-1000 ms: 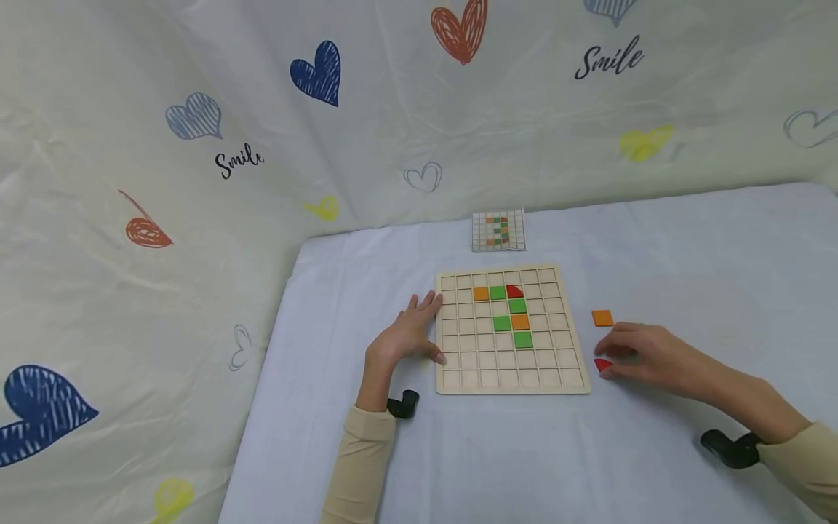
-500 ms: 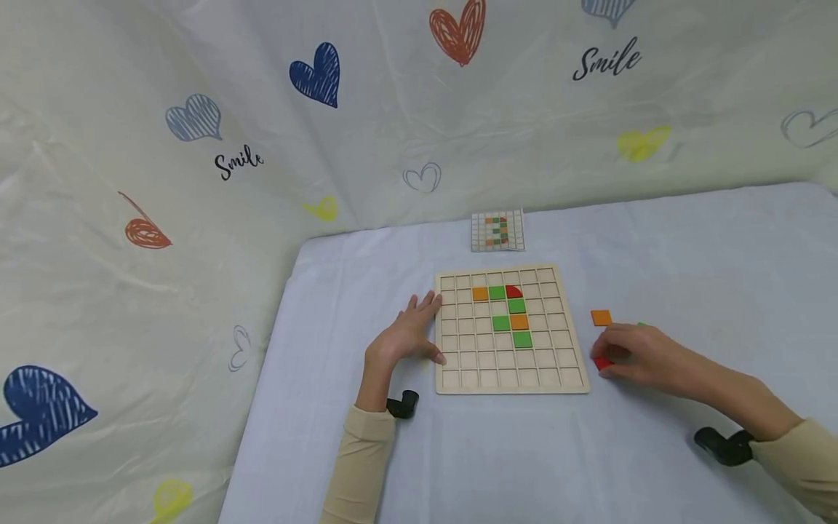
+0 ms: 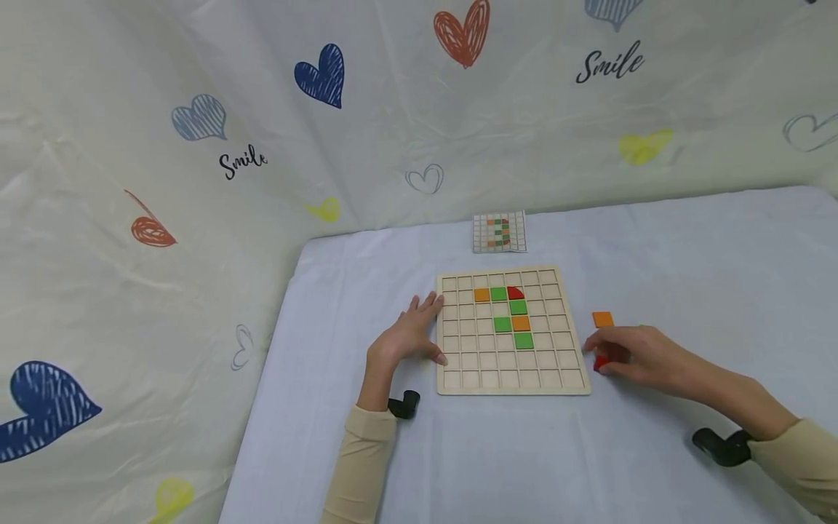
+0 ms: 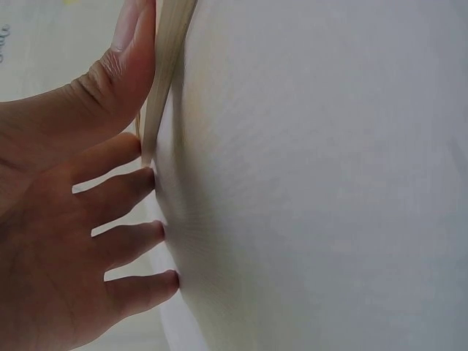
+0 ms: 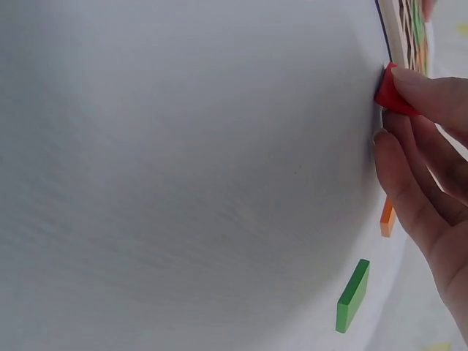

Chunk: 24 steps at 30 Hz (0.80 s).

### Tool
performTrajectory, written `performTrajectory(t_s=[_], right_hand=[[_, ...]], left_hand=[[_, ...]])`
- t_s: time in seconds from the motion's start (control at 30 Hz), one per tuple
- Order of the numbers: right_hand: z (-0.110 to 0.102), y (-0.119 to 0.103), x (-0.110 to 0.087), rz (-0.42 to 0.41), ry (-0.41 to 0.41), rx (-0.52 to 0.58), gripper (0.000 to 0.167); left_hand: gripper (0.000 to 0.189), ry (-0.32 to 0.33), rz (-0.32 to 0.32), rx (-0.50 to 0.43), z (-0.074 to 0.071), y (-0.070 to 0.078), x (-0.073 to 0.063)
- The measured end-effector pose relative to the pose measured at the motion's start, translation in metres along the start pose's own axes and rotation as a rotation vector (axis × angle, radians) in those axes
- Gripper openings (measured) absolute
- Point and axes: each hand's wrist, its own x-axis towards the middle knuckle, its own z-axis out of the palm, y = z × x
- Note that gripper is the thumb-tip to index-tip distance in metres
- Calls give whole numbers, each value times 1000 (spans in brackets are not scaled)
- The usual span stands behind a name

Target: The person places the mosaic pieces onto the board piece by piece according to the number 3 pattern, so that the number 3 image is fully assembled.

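Observation:
A wooden grid board point(image 3: 470, 362) lies on the white cloth, with orange, green and red tiles set in some of its cells. My left hand point(image 3: 406, 335) rests at the board's left edge, fingers spread, thumb over the rim. Just right of the board, my right hand point(image 3: 644, 354) holds a red tile point(image 3: 600, 362) by thumb and fingertips. In the right wrist view that red tile point(image 5: 395, 93) is partly covered by the thumb, close to the table. An orange tile point(image 3: 602, 319) lies beyond the right hand. A green tile point(image 5: 352, 298) lies beside it, mostly hidden in the head view.
A small pattern card point(image 3: 481, 240) with a printed grid lies behind the board. The white tablecloth point(image 3: 517, 458) reaches back to a hanging sheet point(image 3: 366, 138) printed with hearts and words. Black wrist cameras point(image 3: 723, 445) sit at both sleeves.
My right fingers have shifted on the red tile, which has turned in their hold, with a fingertip now reaching nearer the board. The left hand stays on the board's edge.

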Motion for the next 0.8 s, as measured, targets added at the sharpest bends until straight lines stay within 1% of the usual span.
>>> performTrajectory(t_s=[0.13,0.3,0.47,0.63,0.73,0.8], right_hand=[[-1,0,0,-63,35,-20,37],[-3,-3,3,-85,54,-35,34],[-2,-6,8,-125,96,8,35],[1,-10,14,-189,150,60,41],[4,-13,17,-218,164,96,43],[5,-15,19,-222,166,111,43]], left_hand=[[118,-3,-5,-1,0,0,0],[118,-3,-4,0,-1,2,0],[118,-2,-3,4,-2,3,0],[118,-3,1,8,-1,2,0],[118,-3,2,7,-1,2,-1],[118,-2,2,3,-1,3,-1]])
